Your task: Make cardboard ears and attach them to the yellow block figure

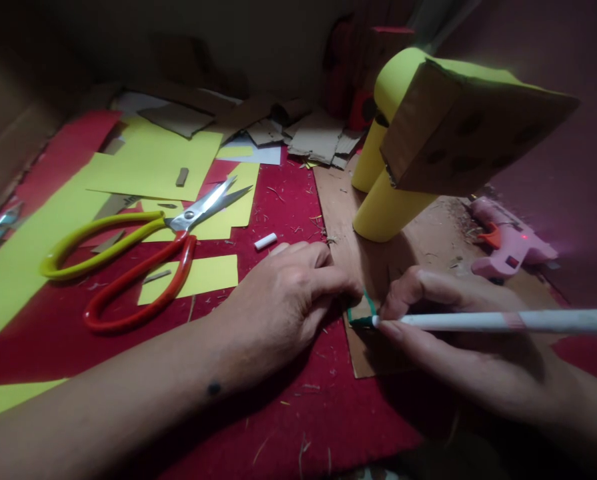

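The red counter [298,207] is spread beneath both hands, and the cardboard base [335,193] is pressed at its near left edge by the left hand [291,300]. Beyond the right hand [471,350], a cardboard box form on yellow tubes [428,133] is stood on the base, by which part of its far area is blocked from view. Yellow sheets [173,157] are scattered left of the left hand, crossed by open scissors [189,217]; cardboard scraps [318,137] are heaped farther off, dimly lit. A pink glue gun [511,247] is laid beyond the right hand. The white pen [503,321] is pinched in the right hand, its rear end cut off; its green tip is set on green lines [371,303] between the hands. A white cap [265,241] is seen just beyond the left hand, whose fingers are curled; its closure cannot be told, the thumb being apparently hidden.
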A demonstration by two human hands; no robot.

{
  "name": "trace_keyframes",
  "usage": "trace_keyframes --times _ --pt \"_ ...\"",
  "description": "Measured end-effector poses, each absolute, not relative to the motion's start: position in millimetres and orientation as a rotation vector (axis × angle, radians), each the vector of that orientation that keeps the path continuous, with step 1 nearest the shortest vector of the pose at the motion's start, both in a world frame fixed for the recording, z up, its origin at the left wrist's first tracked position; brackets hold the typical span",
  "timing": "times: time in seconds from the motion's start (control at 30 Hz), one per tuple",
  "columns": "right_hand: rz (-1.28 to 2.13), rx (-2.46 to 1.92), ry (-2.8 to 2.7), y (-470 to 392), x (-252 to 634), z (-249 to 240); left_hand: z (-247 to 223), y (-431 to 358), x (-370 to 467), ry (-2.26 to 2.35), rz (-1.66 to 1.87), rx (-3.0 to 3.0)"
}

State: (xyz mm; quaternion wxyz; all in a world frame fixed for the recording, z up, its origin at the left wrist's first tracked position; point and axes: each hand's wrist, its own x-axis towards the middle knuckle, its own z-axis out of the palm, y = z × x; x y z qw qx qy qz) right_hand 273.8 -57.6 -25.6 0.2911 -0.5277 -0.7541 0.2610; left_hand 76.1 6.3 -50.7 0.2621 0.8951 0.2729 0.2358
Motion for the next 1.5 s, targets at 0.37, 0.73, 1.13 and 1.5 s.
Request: trace_keyframes --times 0.37,0.73,1.13,1.5 --pt "0.876 -1.427 -1.916 -55.5 271.0 -18.7 -49.6 5.2 75.6 0.736 0.639 2.466" --pt "0.762 -1.442 -1.988 -56.9 274.0 -23.3 -46.5 3.0 75.5 0.761 0.602 2.467" --pt "0.723 -1.44 -2.051 -54.2 272.0 -19.6 -38.8 3.2 79.4 0.821 0.588 2.409" --pt "0.811 -1.432 -1.974 -55.5 273.1 -21.6 -42.1 5.1 87.5 0.901 0.581 2.35"
